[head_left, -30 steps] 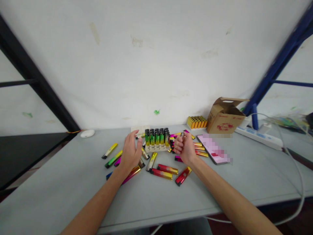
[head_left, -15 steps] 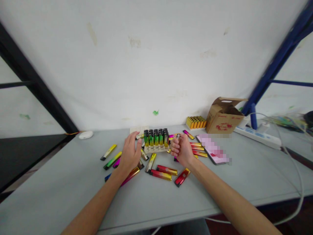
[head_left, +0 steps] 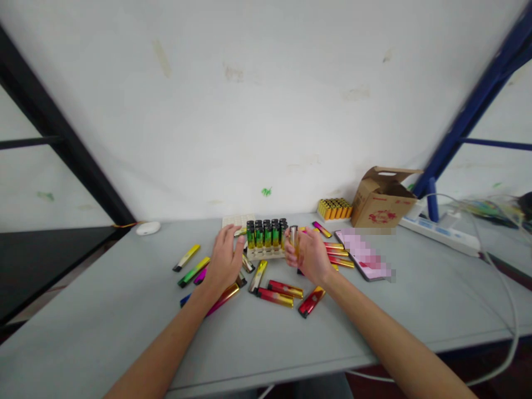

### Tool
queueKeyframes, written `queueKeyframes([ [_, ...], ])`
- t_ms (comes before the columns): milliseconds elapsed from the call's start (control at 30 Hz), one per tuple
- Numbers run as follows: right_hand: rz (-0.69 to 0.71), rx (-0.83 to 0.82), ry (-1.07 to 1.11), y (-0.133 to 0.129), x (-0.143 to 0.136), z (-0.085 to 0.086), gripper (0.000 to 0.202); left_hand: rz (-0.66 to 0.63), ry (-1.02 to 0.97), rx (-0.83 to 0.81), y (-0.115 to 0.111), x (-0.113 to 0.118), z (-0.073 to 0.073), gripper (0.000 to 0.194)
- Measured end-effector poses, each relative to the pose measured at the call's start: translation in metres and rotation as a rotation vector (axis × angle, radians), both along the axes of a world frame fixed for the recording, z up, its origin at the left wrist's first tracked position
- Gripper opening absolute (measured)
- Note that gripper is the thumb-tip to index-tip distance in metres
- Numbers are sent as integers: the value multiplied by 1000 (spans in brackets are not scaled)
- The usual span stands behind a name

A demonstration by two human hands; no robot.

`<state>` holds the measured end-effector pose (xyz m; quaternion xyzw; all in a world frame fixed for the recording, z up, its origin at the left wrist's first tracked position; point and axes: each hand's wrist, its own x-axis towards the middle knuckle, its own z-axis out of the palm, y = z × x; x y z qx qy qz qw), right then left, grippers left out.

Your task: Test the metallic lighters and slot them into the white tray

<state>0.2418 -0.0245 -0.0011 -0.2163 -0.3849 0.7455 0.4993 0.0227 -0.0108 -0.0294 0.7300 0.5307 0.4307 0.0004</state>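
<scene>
My right hand [head_left: 310,254] holds an upright lighter [head_left: 294,239] with a metal top and a yellowish body, just right of the white rack [head_left: 266,255]. Several green and yellow lighters [head_left: 267,237] with black tops stand in rows in that rack. My left hand [head_left: 224,259] is held left of the rack with fingers apart and nothing in it. Around both hands lie loose lighters, among them a yellow one [head_left: 258,277], a red and gold one [head_left: 276,297], and a red one [head_left: 311,302] nearer the front edge.
Behind on the right, a tray of orange lighters [head_left: 334,209] stands beside an open cardboard box [head_left: 383,202]. A phone [head_left: 363,256] lies right of my right hand. Farther right are a power strip [head_left: 446,235] and cables. A white oval object [head_left: 148,228] sits back left.
My right hand has moved slightly left toward the rack, and its lighter now shows upright and more fully. My left hand stays beside the rack. The camera view has shifted a little.
</scene>
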Motion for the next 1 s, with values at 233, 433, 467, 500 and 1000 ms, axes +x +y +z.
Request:
queueKeyframes([
  [233, -150, 188, -118, -1, 3, 9, 28, -7, -31, 15, -2, 2, 3, 40],
  [433, -447, 587, -521, 4, 13, 6, 25, -13, -50, 6, -2, 2, 3, 40],
  [467, -483, 655, -582, 5, 15, 6, 22, -14, -54, 9, -2, 2, 3, 39],
  [500, -515, 711, -631, 5, 17, 6, 19, -16, -55, 11, -2, 2, 3, 39],
  [1000, -625, 1180, -1079, 15, 17, -24, 17, 4, 48, -95, 5, -2, -10, 39],
])
